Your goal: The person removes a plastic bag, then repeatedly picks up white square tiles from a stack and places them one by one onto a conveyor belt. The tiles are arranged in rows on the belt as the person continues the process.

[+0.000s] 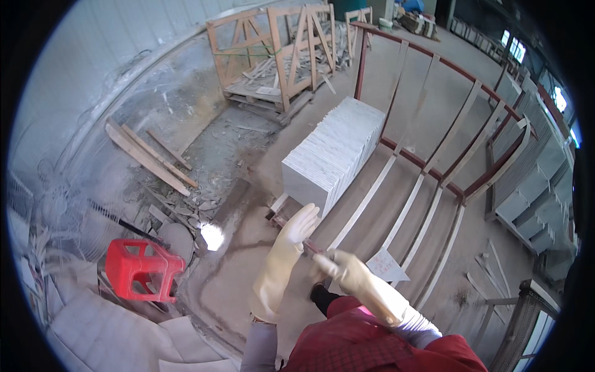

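Both my hands wear long cream rubber gloves. My left hand [299,227] is raised in front of me, fingers stretched out and holding nothing. My right hand [339,266] is just to its right, fingers curled in, knuckles close to the left glove's wrist; I cannot tell whether they touch. Beyond the hands, a stack of white stone tiles [331,155] stands on edge on a dark red metal rack [434,170] with pale wooden slats. A white paper sheet [385,265] lies on the rack near my right hand.
A red plastic stool [142,268] stands at the lower left beside a wire fan guard [52,208]. Wooden planks [149,155] and stone rubble [186,211] lie on the floor. Wooden crates [273,56] stand at the back. More grey slabs [533,180] lean at the right.
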Demonstrator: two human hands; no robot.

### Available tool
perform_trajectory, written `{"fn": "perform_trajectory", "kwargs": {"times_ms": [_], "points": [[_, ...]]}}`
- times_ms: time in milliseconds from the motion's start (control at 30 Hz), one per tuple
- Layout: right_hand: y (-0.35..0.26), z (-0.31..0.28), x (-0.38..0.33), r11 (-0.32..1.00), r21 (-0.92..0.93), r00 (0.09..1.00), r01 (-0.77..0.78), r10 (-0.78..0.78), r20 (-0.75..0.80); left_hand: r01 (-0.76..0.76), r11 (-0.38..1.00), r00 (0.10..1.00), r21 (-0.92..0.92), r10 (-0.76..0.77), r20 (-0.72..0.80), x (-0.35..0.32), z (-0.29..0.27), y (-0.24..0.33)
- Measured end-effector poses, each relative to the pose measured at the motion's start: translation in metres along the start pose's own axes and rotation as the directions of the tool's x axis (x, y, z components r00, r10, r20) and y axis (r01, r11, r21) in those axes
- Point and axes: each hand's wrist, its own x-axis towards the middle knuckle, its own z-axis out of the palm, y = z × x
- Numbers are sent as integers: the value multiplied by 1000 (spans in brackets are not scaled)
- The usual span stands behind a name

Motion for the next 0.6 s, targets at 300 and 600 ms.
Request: {"fn": "perform_trajectory", "kwargs": {"times_ms": [300,600], "points": [[-58,-42,125,991,-101,997,-82,83,1,318,360,897,-877,-415,155,52,-18,-36],[-23,-44,197,950,310,949,-48,140,-283,-24,-574,940,-818,-292,178,204,-31,-41]]}}
